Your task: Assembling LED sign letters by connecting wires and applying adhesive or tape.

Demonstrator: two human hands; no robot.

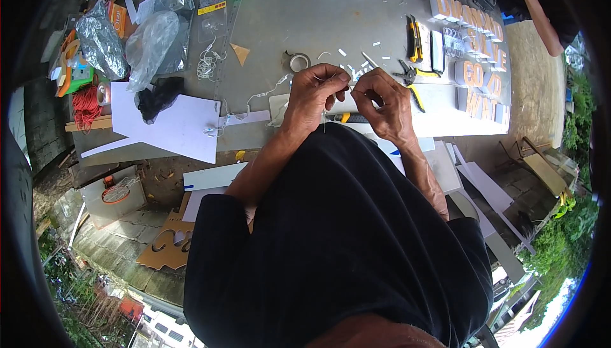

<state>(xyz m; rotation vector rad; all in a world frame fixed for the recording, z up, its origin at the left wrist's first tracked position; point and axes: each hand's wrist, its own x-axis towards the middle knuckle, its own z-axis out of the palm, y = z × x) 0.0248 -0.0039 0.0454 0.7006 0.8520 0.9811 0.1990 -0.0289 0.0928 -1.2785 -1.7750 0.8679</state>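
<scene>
My left hand point(316, 89) and my right hand point(384, 98) meet above the near edge of the grey worktable point(286, 17). Both pinch a thin white wire point(349, 86) stretched between the fingertips. The wire trails left from my left hand across the table point(254, 98) toward a small connector. Under my hands lies a white strip with a dark tool handle point(356, 118), partly hidden by my dark shirt.
A tape roll point(298, 61), pliers point(410, 75) and a yellow-black utility knife point(414, 38) lie beyond my hands. Orange-white sign letters point(474, 49) sit at right, where another person's arm point(534, 4) reaches in. White board point(168, 125), plastic bags point(153, 39) and red wire point(86, 103) are left.
</scene>
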